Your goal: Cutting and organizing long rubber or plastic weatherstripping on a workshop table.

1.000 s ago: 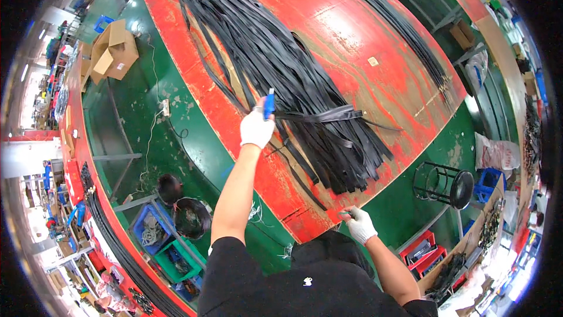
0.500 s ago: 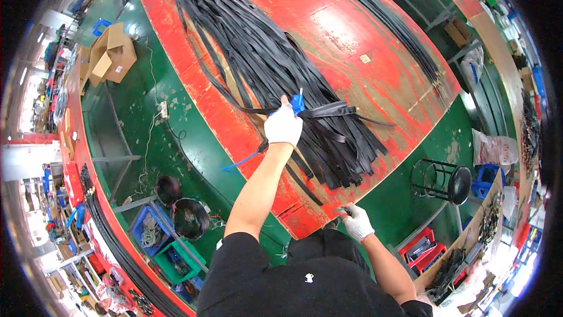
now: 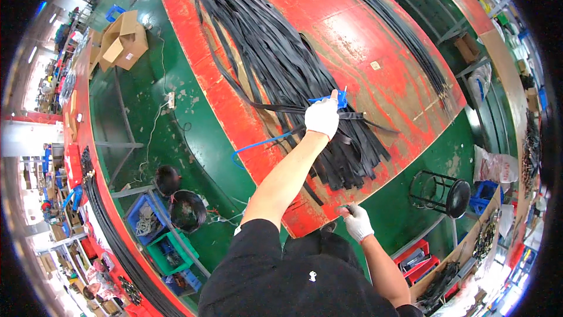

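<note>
My left hand (image 3: 322,119), in a white glove, is closed around a blue air blow gun (image 3: 342,100) with a thin pale tip. A blue hose (image 3: 258,143) trails from the hand over the table's left edge. Beneath and beside that hand lies a thick fanned bundle of long, flat black strips (image 3: 270,41). Some strips run crosswise under the hand, their ends (image 3: 355,116) to its right. My right hand (image 3: 356,224), also gloved, is at the table's near corner with its fingers closed. A small dark bit shows at its fingertips, too small to name.
The worn red table (image 3: 352,24) carries another bundle of thin black strands (image 3: 404,30) along its right side. A black round stool (image 3: 457,198) stands right of the table. Left are a cardboard box (image 3: 126,41), blue and green crates (image 3: 174,252) and dark round bins (image 3: 187,210).
My left hand has moved to the right with the blow gun, and more of the blue hose lies across the table. My right hand has stayed nearly in place. The view has shifted slightly.
</note>
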Demonstrator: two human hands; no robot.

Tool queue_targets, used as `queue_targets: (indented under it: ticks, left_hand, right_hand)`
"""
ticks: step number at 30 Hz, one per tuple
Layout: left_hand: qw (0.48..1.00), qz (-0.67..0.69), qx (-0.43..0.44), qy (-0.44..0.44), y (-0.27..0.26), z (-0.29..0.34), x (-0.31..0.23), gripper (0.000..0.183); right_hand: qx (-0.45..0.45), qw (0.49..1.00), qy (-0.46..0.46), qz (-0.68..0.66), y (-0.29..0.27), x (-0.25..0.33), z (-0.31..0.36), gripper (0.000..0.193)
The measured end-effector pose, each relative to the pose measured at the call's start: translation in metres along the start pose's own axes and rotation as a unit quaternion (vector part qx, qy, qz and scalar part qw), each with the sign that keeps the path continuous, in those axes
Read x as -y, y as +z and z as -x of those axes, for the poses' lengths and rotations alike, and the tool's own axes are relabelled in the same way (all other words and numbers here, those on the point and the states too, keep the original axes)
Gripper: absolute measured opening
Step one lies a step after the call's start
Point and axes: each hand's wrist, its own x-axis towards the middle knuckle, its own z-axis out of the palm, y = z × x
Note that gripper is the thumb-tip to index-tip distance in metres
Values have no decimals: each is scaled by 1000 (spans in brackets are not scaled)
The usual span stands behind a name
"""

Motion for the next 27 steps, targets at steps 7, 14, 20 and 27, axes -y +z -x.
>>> queue_targets:
  ticks: [7,14,20,27]
  left_hand:
    - [985,84,-125,82,-92,109,13,74]
    - [997,75,-22,29,-87,214,67,75]
    - [992,-27,-12,-120,-48,210,74,69]
    - [994,-49,-7,-96,-50,60,100,72]
  right_hand:
    - [-50,991,-86,93,-7,-16,-42,36]
    - [67,993,-92,17,16,-21,-117,34]
    - [50,988,-95,110,47,34,-97,48]
    - [68,992,-60,86,111,102,-104,43]
